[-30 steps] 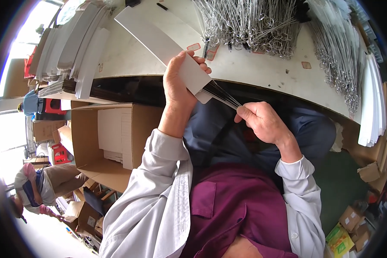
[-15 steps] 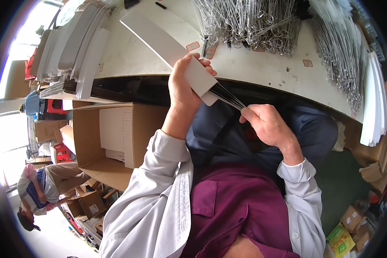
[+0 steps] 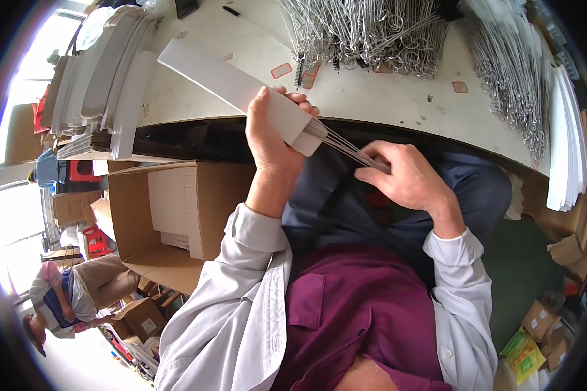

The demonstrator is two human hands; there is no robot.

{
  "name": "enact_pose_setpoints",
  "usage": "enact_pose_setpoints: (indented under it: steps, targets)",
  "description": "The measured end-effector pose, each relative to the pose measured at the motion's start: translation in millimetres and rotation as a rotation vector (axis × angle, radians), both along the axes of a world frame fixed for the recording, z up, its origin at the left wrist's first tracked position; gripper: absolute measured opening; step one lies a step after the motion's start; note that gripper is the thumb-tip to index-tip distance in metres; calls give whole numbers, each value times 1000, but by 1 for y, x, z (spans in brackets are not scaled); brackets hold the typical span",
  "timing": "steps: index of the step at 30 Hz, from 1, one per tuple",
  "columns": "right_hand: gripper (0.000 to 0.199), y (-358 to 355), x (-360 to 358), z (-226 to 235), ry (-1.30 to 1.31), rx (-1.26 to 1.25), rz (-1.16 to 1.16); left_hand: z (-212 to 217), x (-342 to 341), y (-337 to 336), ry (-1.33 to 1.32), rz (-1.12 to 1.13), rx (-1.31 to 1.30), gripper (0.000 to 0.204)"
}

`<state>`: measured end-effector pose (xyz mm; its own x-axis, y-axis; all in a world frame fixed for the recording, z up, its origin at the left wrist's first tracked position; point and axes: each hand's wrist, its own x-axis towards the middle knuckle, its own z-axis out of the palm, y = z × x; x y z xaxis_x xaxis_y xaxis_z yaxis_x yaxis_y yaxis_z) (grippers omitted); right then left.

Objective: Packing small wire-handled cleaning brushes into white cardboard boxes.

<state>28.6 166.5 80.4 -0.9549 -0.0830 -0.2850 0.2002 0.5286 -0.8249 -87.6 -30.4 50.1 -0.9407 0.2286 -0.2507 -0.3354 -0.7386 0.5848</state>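
A long white narrow box (image 3: 205, 81) lies slantwise in my left hand (image 3: 267, 140), whose fingers are wrapped around its lower part. The box's near end is open, with a rounded flap hanging by it. Several thin metal wire brushes (image 3: 347, 148) run out of that end as a bundle; only their wire stems show, and their bristles are hidden inside. My right hand (image 3: 411, 179) pinches the outer ends of the stems between thumb and fingers. Both hands are over my lap, in front of the table edge.
A large pile of looped wire brushes (image 3: 372, 39) lies on the table (image 3: 365, 101), with more in clear plastic (image 3: 512, 85) at right. Flat white boxes are stacked at left (image 3: 101, 78) and right (image 3: 563, 143). An open carton (image 3: 225, 202) stands left of me; a person (image 3: 78, 293) is beyond.
The brushes have slid further into the white box, and their bristles no longer show. My right hand has moved slightly up, its fingers shifted on the stems. The box has moved a little left.
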Motion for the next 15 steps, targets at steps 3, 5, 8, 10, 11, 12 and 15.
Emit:
enact_pose_setpoints:
  steps: [3, 5, 8, 10, 11, 12, 15]
  targets:
    - [32, 12, 16, -11, -13, -73, -54, 0, -1, -3, 4, 74, -37, 34]
    - [30, 6, 23, -15, -7, -145, -117, -3, 9, 8, 5, 40, -72, 36]
    - [36, -22, 14, -22, 247, -238, -179, -11, 32, 30, 59, -86, -146, 41]
    - [45, -24, 0, -20, 81, -122, -155, -12, 46, 39, 69, -112, -148, 43]
    - [49, -27, -5, -30, 167, -266, -263, -14, 48, 40, 82, -121, -145, 43]
    - [53, -28, -9, -36, 254, -410, -370, -14, 51, 41, 80, -127, -145, 43]
    - [55, -26, -11, -33, 238, -386, -326, -8, 58, 47, 110, -106, -171, 45]
